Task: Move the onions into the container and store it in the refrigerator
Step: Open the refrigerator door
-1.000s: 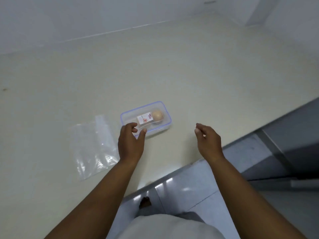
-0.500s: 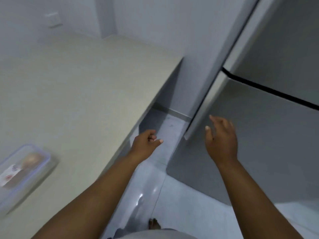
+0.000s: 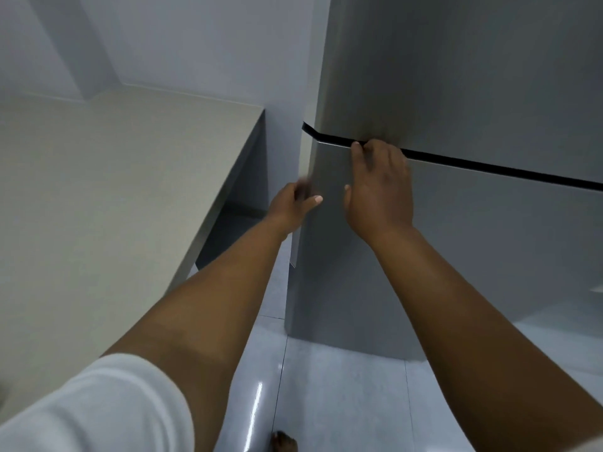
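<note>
Right hand fingertips hooked into black seam atop tall grey steel refrigerator lower door, left hand empty, loosely curled at door's left edge; door likely stiff, slick.

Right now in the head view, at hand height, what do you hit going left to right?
Beige countertop → left hand, at the refrigerator's left edge → right hand, fingertips in the black gap above the lower door → refrigerator lower door. The container is not in view.
</note>
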